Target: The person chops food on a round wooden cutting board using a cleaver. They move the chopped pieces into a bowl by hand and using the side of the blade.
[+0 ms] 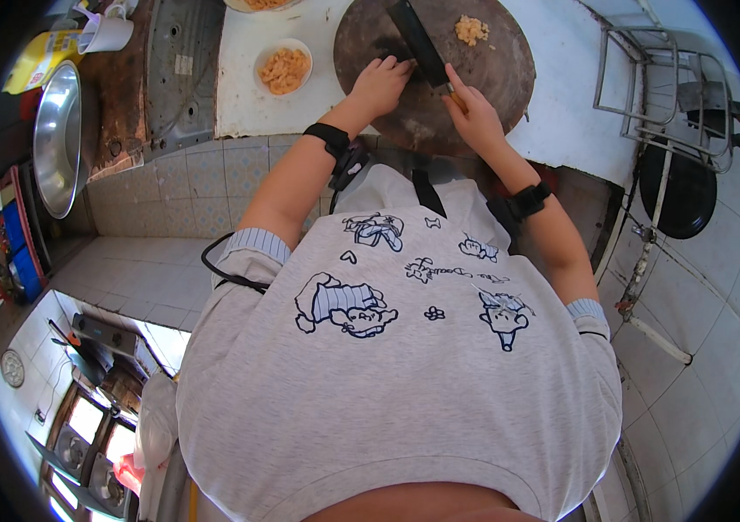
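Observation:
My right hand (474, 114) is closed on the wooden handle of a dark-bladed cleaver (419, 42), whose blade reaches up and left over a round, worn cutting board (422, 121). At the blade's left side my left hand (380, 85) rests on the board with bent fingers; a small dark thing seems to be at its fingertips, too unclear to name. A small heap of chopped pale orange food (472, 30) lies at the board's upper right. Left of the board stands a white bowl (307, 51) holding pieces of similar orange food (284, 70).
Another bowl (249, 8) of orange food is cut off at the top edge. A metal basin (57, 140), a white cup (106, 34) and a yellow packet (40, 59) are at the left. A metal rack (637, 75) and a black pan (678, 189) hang at the right.

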Action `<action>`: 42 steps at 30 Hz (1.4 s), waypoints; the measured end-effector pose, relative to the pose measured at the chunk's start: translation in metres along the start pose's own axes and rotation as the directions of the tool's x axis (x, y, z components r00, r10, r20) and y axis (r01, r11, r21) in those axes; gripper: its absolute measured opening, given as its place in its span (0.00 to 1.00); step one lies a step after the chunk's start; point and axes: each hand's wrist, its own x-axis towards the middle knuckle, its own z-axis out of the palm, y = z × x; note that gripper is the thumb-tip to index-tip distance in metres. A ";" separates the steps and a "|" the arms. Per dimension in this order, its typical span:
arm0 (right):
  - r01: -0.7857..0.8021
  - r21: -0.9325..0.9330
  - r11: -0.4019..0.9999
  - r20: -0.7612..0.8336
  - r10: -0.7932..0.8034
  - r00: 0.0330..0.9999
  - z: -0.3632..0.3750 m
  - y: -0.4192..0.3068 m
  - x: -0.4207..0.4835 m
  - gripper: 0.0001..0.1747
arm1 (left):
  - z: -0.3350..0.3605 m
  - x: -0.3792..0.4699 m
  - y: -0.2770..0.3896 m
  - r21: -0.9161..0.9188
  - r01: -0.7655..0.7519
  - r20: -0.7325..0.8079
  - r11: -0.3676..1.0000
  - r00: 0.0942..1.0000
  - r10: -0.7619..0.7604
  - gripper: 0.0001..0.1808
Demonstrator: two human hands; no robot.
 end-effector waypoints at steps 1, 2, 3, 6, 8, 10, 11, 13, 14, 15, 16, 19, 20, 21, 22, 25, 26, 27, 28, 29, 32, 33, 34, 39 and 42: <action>-0.003 -0.018 1.000 0.012 0.003 1.000 -0.001 0.000 -0.003 0.34 | -0.001 0.001 0.000 0.006 0.003 0.010 1.000 1.000 -0.003 0.32; -0.005 -0.037 0.999 0.023 0.006 1.000 -0.003 0.000 -0.007 0.34 | -0.002 0.001 0.000 0.012 0.005 0.021 1.000 1.000 -0.005 0.31; -0.007 -0.058 0.998 0.035 0.009 0.999 -0.005 0.000 -0.011 0.34 | -0.002 0.001 0.001 0.008 0.009 0.014 1.000 1.000 -0.009 0.31; 0.000 -0.108 0.994 0.053 0.006 0.999 -0.010 -0.006 -0.021 0.34 | -0.002 0.001 0.001 0.008 0.012 0.007 1.000 1.000 -0.012 0.29; 0.003 -0.123 0.992 0.054 0.004 0.999 -0.010 -0.006 -0.024 0.34 | -0.002 0.003 -0.001 0.026 0.000 0.017 1.000 1.000 -0.001 0.28; 0.016 -0.128 0.992 0.040 -0.011 0.999 -0.008 -0.007 -0.024 0.34 | -0.002 0.005 0.000 0.054 -0.003 0.009 0.999 1.000 0.002 0.27; 0.028 -0.127 0.991 0.027 -0.025 0.999 -0.007 -0.008 -0.024 0.34 | -0.001 0.006 0.000 0.067 -0.004 0.005 0.998 1.000 0.003 0.26; 0.036 -0.134 0.990 0.011 -0.035 0.999 -0.004 -0.011 -0.021 0.34 | -0.002 0.007 0.001 0.067 0.000 0.027 0.998 1.000 -0.002 0.25; 0.032 -0.141 0.989 0.009 -0.031 0.999 -0.003 -0.014 -0.017 0.34 | -0.003 0.008 0.001 0.067 0.001 0.039 0.998 0.999 -0.004 0.25; 0.027 -0.148 0.989 0.009 -0.026 1.000 -0.002 -0.016 -0.015 0.34 | -0.001 0.008 0.001 0.069 0.004 0.026 0.998 1.000 -0.006 0.25; 0.039 -0.154 0.987 0.005 -0.038 0.999 -0.001 -0.016 -0.013 0.34 | 0.000 0.009 0.001 0.071 0.006 0.014 0.997 1.000 -0.007 0.24; 0.073 -0.177 0.981 -0.003 -0.075 0.997 0.003 -0.015 -0.006 0.34 | 0.001 0.008 0.001 0.092 0.007 0.001 0.996 1.000 -0.007 0.23; 0.086 -0.189 0.978 -0.001 -0.087 0.996 0.004 -0.015 -0.005 0.34 | 0.000 0.008 0.001 0.102 0.006 0.001 0.995 1.000 -0.006 0.23; 0.097 -0.200 0.975 0.002 -0.098 0.995 0.005 -0.015 -0.004 0.34 | 0.000 0.008 0.001 0.098 0.005 0.013 0.995 1.000 -0.006 0.23; 0.105 -0.202 0.974 -0.001 -0.107 0.994 0.006 -0.014 -0.003 0.34 | 0.000 0.007 0.001 0.094 0.004 0.025 0.996 1.000 -0.007 0.23; 0.127 -0.201 0.971 -0.024 -0.135 0.991 0.011 -0.011 -0.001 0.34 | -0.001 0.007 0.003 0.101 0.012 0.036 0.995 0.999 -0.016 0.24; 0.136 -0.197 0.971 -0.042 -0.147 0.988 0.013 -0.008 0.000 0.34 | 0.000 0.007 0.004 0.107 0.017 0.035 0.994 0.999 -0.021 0.24; 0.148 -0.191 0.970 -0.060 -0.162 0.985 0.016 -0.006 0.002 0.34 | 0.003 0.006 0.004 0.093 0.018 -0.010 0.996 1.000 -0.017 0.21; 0.160 -0.195 0.968 -0.070 -0.176 0.982 0.018 -0.004 0.005 0.34 | 0.008 0.005 0.004 0.079 0.018 -0.055 0.997 0.998 -0.014 0.18; 0.171 -0.200 0.965 -0.081 -0.191 0.978 0.020 -0.002 0.009 0.34 | 0.011 0.004 0.003 0.066 0.018 -0.100 0.998 0.995 -0.012 0.15; 0.193 -0.193 0.962 -0.121 -0.218 0.968 0.025 0.003 0.021 0.34 | 0.011 0.001 0.005 0.059 0.023 -0.093 0.998 0.996 -0.018 0.18; 0.201 -0.187 0.961 -0.135 -0.228 0.964 0.026 0.005 0.026 0.34 | 0.009 0.002 0.005 0.054 0.034 -0.070 0.998 0.997 -0.031 0.21; 0.207 -0.191 0.960 -0.151 -0.237 0.960 0.027 0.007 0.030 0.34 | 0.008 0.002 0.006 0.049 0.046 -0.048 0.998 0.998 -0.043 0.25; 0.195 -0.199 0.960 -0.188 -0.233 0.954 0.034 0.011 0.052 0.34 | 0.010 0.002 0.007 -0.034 0.093 -0.014 0.995 0.996 -0.094 0.30; 0.192 -0.181 0.965 -0.161 -0.222 0.962 0.029 0.009 0.064 0.33 | 0.015 0.000 0.006 -0.057 0.093 -0.068 0.994 0.993 -0.097 0.28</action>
